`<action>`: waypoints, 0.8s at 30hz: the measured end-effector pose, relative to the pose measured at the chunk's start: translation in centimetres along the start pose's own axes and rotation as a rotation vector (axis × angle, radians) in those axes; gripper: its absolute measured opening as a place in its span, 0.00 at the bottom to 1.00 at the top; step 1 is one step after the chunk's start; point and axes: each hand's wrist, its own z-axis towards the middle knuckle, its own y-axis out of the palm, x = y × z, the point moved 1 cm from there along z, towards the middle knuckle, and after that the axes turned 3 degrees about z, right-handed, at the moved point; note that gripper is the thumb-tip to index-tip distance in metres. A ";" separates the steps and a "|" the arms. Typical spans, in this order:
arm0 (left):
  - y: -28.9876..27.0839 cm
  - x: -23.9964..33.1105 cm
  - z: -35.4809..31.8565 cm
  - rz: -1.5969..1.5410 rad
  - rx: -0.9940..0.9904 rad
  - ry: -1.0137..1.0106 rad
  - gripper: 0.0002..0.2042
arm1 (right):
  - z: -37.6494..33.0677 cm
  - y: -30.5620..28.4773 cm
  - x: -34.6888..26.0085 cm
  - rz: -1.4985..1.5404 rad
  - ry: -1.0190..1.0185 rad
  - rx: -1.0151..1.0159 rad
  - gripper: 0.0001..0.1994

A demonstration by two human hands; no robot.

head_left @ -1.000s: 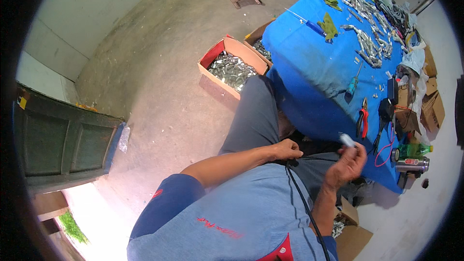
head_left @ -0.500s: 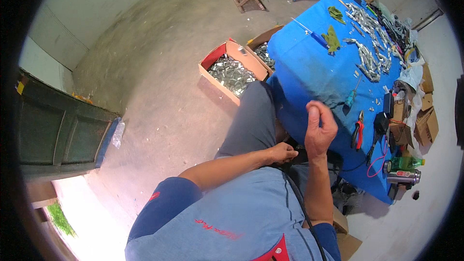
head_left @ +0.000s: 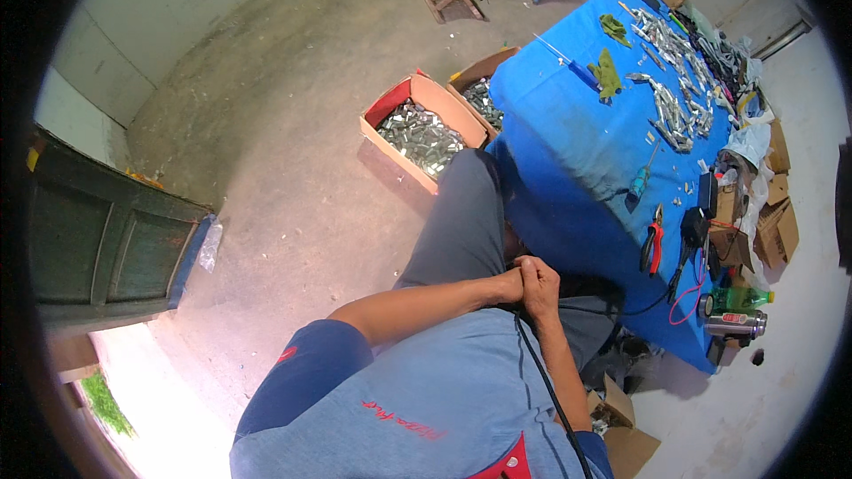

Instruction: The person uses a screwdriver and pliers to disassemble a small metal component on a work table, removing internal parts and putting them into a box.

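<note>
My right hand (head_left: 539,284), raised and apart half a second earlier, had met my left hand (head_left: 508,286) below frame centre — pairing them for handwork, fingers' grip impossible to tell — while small metallic pieces (head_left: 422,137) filled the carton (head_left: 451,106) above centre.

Right hand (head_left: 540,284) — now beside left hand (head_left: 508,286)

Glare-whitened floor (head_left: 173,390) (corners black)
</note>
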 end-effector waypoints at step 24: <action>-0.9 3.8 -1.9 0.008 -0.172 -0.157 0.17 | -0.6 -2.5 2.9 0.265 0.242 -0.011 0.20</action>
